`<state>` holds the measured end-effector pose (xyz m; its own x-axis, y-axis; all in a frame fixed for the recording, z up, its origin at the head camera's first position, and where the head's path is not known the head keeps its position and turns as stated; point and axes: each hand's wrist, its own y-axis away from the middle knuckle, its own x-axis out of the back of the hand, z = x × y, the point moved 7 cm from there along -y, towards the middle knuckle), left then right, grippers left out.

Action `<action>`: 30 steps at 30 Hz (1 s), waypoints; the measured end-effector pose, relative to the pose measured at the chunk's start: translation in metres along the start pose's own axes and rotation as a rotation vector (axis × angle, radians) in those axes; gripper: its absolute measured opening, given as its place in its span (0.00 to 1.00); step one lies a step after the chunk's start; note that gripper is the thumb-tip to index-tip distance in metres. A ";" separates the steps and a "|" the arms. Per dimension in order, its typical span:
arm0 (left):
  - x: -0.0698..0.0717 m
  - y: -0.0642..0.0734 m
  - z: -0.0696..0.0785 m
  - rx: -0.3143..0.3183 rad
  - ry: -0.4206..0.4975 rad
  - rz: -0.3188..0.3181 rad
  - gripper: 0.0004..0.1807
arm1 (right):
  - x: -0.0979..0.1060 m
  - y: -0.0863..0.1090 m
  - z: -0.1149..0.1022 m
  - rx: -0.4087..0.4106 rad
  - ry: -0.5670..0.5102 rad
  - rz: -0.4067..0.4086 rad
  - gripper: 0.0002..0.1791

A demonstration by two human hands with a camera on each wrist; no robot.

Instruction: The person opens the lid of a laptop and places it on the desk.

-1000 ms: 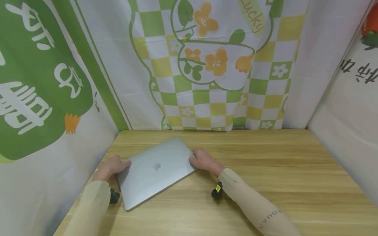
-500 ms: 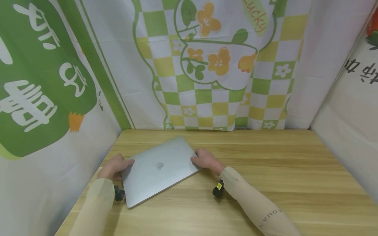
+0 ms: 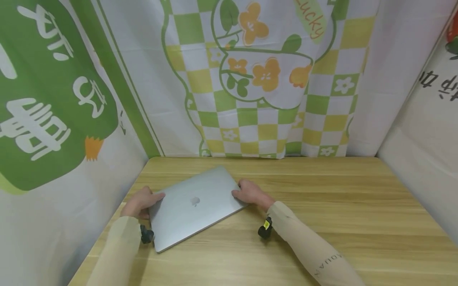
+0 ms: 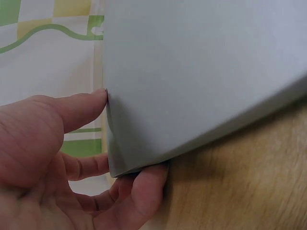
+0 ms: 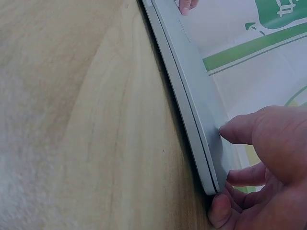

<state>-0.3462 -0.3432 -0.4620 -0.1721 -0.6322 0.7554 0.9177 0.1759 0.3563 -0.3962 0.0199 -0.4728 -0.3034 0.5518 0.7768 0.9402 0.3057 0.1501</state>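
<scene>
Cream left sleeve [image 3: 115, 244] and right sleeve [image 3: 309, 242] behind the fingers [image 4: 148, 191], dark lettering [image 3: 330, 261] on the right, black wrist units [image 3: 146, 234], right one with yellow label [image 3: 266, 225].

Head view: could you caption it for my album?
Both hands hold a closed silver laptop by opposite ends, wooden table beneath.

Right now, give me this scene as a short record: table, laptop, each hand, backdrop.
table: wood-grained
laptop: silver, closed, angled over the table's left half
left hand: grips the laptop's left side, thumb on top
right hand: grips its right side, thumb on top
backdrop: checked, flowered, "Lucky" printed on it, behind the table
</scene>
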 end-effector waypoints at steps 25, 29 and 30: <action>-0.009 0.006 0.010 -0.022 0.047 -0.024 0.26 | 0.006 0.004 0.017 -0.050 -0.046 0.003 0.20; -0.012 0.008 0.013 -0.018 0.052 -0.022 0.26 | 0.007 0.005 0.020 -0.065 -0.050 0.002 0.19; -0.012 0.008 0.014 -0.019 0.051 -0.022 0.26 | 0.008 0.005 0.020 -0.067 -0.050 0.003 0.18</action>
<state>-0.3419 -0.3237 -0.4609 -0.1739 -0.6737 0.7183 0.9205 0.1479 0.3617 -0.3965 0.0414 -0.4784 -0.3066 0.5909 0.7462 0.9488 0.2525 0.1899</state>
